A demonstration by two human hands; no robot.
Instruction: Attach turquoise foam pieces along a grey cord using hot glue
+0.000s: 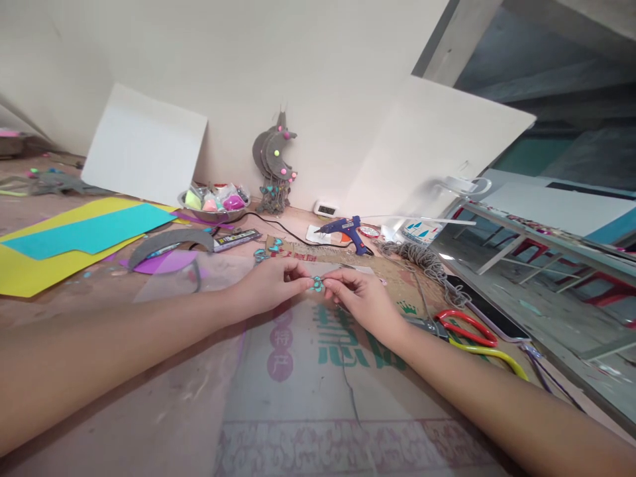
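Between the fingertips of both hands is a small turquoise flower-like piece [317, 283], held above the printed plastic sheet [298, 384]. My left hand [275, 283] pinches its left side with thumb and forefinger. On its right side, the thumb and fingers of my right hand [360, 297] are closed on the same piece. A thin grey strand [352, 391] lies on the sheet below my right hand. Just beyond the hands rests a blue glue gun [350, 232]. More small turquoise pieces [261, 254] lie near my left hand.
Red-and-yellow-handled pliers [467, 329], a phone [489, 310] and grey yarn [420, 258] lie at the right. Behind stand a grey moon-shaped ornament [275, 156], a bowl of coloured material [216, 213] and a small clock [326, 209]. Yellow and blue sheets [94, 232] lie at left.
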